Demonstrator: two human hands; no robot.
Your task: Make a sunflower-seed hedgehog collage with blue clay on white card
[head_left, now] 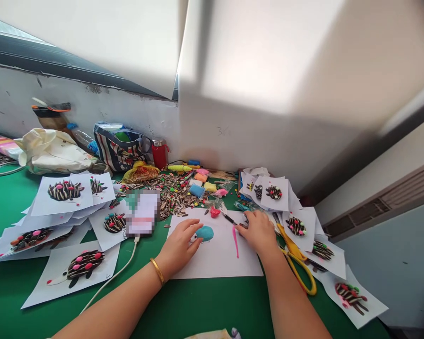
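Note:
A white sheet of paper (212, 266) lies on the green table before me, with a flattened blue clay shape (205, 233) stuck on it. My left hand (181, 247) rests on the sheet's left side, fingers apart, the tips beside the blue clay and partly covering a small white eye. At the sheet's right edge, my right hand (258, 231) has its thumb and fingers closed around the end of a black pen (229, 219); the grip is partly hidden. A pink modelling tool (236, 244) lies just left of that hand. Red clay (215, 213) sits at the sheet's top.
Yellow-handled scissors (304, 268) lie right of my right hand. Sunflower seeds (176, 195) and coloured clay packs (198, 189) spread behind the sheet. Seed-hedgehog cards (83, 268) pile up on both sides. A phone (143, 214) with a white cable (122, 268) lies left.

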